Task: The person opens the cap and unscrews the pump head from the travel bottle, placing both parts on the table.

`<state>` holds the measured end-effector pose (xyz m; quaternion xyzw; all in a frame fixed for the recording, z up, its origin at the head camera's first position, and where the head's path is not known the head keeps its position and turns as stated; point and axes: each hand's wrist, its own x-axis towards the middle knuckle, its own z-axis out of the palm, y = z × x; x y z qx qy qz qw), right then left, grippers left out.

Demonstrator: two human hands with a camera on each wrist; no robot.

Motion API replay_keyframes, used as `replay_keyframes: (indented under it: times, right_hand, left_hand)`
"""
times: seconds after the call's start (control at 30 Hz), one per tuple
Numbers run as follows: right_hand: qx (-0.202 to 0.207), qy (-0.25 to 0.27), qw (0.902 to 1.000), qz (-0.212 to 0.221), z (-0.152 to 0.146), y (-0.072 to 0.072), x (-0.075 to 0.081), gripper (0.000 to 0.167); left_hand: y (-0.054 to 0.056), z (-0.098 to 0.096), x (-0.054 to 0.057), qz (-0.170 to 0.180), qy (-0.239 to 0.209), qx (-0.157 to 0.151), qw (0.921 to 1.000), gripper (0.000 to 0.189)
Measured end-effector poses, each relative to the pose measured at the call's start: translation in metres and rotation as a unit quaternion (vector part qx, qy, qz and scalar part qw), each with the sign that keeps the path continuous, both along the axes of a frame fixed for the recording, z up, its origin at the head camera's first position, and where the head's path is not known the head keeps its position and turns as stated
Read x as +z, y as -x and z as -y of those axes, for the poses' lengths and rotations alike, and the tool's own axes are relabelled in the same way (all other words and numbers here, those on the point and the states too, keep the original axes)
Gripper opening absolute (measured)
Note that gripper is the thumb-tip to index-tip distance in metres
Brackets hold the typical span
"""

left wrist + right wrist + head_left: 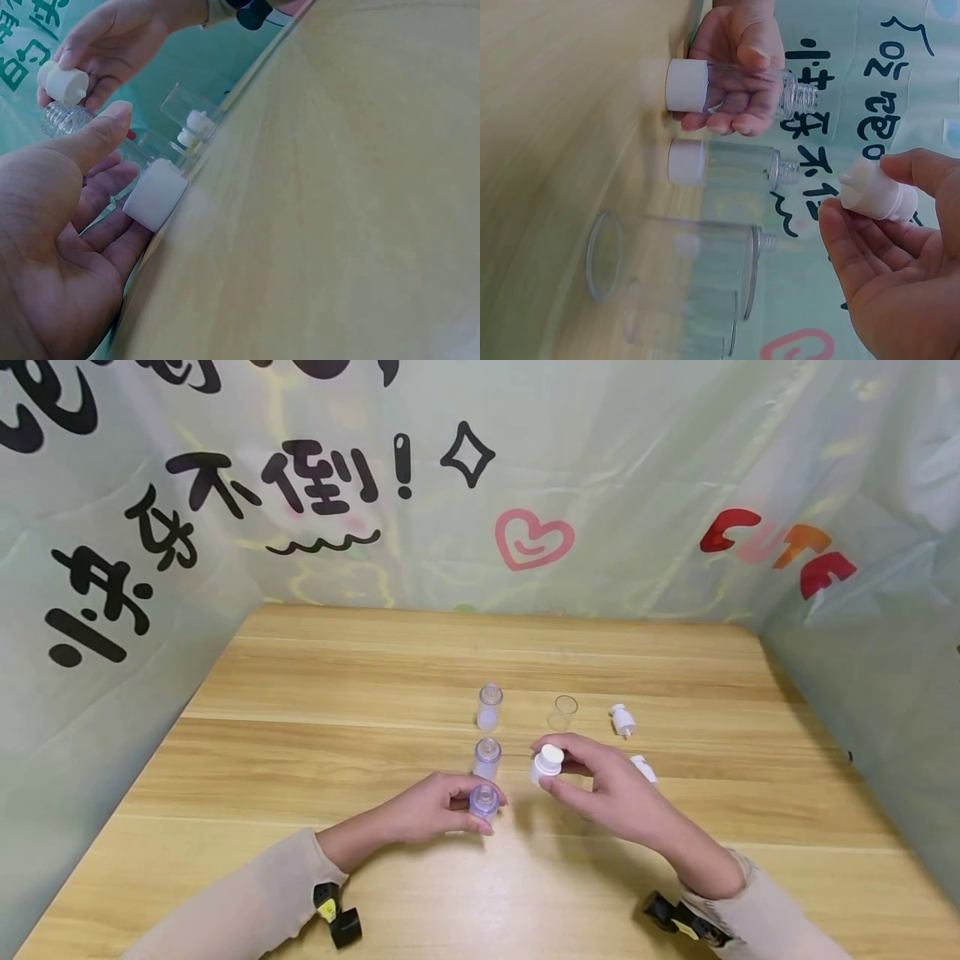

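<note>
My left hand (427,810) holds a clear bottle (484,803) with a white base upright on the table, thumb on one side and fingers behind. The right wrist view shows its bare threaded neck (804,97). My right hand (618,785) pinches a white pump head (548,760) between thumb and fingers, raised to the right of the bottle and apart from it. In the right wrist view a short nozzle on the pump head (874,191) points toward the bottles. Two similar bottles, a nearer one (487,757) and a farther one (489,707), stand in line behind the held one.
A clear, open-ended cylindrical cover (562,712) stands right of the bottles; another is partly hidden by my right hand. Two more white pump heads, one farther (622,720) and one nearer (643,768), are at the right on the wooden table (315,693). Printed sheets enclose the table.
</note>
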<state>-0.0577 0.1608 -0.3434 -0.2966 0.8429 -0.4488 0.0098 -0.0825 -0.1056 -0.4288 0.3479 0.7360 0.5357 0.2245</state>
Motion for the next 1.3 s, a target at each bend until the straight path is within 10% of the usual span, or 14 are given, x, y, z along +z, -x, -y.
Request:
replay_keyframes:
  times: [1.3]
  right_hand:
    - [-0.074,-0.022,0.9935,0.083,-0.081,-0.013,-0.01,0.032]
  left_hand:
    - [0.0,0.0,0.003,-0.017,0.031,0.013,0.9993,0.039]
